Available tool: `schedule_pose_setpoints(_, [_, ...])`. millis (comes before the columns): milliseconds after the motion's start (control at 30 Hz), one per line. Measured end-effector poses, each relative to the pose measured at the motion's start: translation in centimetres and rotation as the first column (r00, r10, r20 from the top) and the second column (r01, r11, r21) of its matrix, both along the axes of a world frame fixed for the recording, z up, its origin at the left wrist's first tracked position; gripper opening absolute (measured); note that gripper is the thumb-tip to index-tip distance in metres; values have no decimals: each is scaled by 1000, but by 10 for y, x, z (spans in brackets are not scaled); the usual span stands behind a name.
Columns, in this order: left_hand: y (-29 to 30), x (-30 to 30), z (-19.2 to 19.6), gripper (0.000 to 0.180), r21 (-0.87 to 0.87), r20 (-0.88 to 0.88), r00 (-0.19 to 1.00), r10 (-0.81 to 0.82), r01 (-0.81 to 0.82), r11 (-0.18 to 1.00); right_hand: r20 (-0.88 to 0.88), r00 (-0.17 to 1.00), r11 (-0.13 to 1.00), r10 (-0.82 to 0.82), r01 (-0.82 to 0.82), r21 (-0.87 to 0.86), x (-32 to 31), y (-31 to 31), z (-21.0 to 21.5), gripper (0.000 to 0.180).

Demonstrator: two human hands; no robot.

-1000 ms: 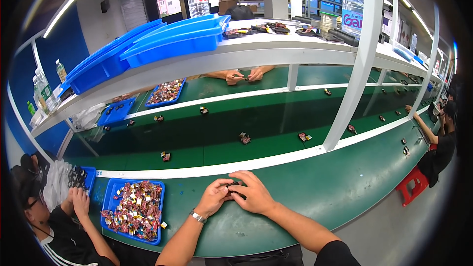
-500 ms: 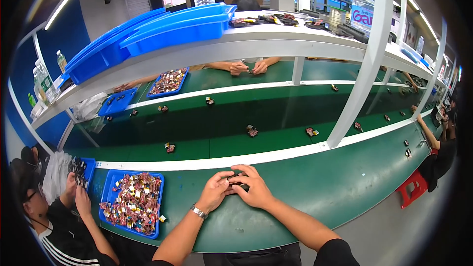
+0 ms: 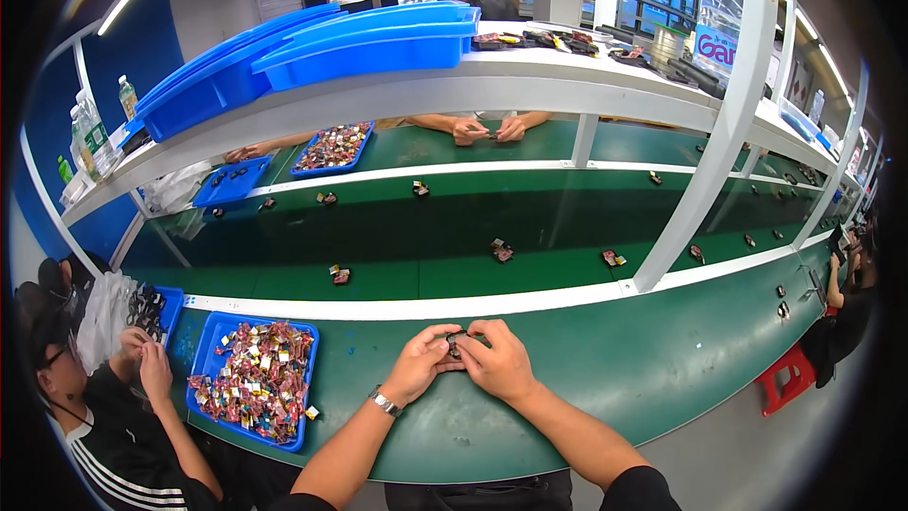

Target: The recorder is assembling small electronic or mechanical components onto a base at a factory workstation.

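Above the green worktable (image 3: 586, 378), my left hand (image 3: 419, 366) and my right hand (image 3: 497, 362) meet around a small black piece (image 3: 455, 346). Fingers of both hands are closed on it, with the right thumb and forefinger pressing at its upper side. Much of the piece is covered by my fingers, and its exact kind does not show. To the left of my left forearm stands a blue tray (image 3: 210, 339) heaped with small reddish parts (image 3: 260, 378) bearing white and yellow bits. One such part (image 3: 312, 412) lies at the tray's right edge.
Beyond a white rail (image 3: 407, 306), a green conveyor belt (image 3: 416, 270) carries scattered small assemblies (image 3: 501, 250). A white post (image 3: 705, 123) rises at the right, supporting a shelf with blue trays (image 3: 369, 47). A co-worker's hands (image 3: 147, 360) work at the left; a red stool (image 3: 787, 378) stands right.
My right fingers have shifted from lying across the black piece to pinching it from above. The whole view has tilted slightly. The left co-worker's hands have come closer together.
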State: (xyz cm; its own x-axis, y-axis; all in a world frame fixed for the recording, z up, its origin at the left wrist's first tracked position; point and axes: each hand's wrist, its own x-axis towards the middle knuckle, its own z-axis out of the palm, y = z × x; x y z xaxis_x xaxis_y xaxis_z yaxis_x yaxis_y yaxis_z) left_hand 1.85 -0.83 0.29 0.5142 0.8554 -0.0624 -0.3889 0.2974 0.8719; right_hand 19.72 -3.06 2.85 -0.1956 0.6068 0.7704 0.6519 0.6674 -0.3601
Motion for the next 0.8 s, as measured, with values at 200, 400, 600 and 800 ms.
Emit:
schedule_pose_setpoints(200, [3,-1,-7,32,3,13,1000,-22,22,1000,74,997,999,-28,26,36,-1,0,-4,22])
schedule_pose_setpoints(400, [2,-3,-7,32,-9,-20,1000,-13,12,1000,62,998,1000,10,-9,-25,-1,-2,1,20])
schedule_pose_setpoints(600, [3,-4,-7,33,-3,-17,999,-35,35,999,121,992,999,-36,40,-36,-2,-2,-4,19])
schedule_pose_setpoints(800, [1,-1,-4,32,12,-43,999,-27,27,1000,130,989,997,-69,72,-15,-5,-3,-7,16])
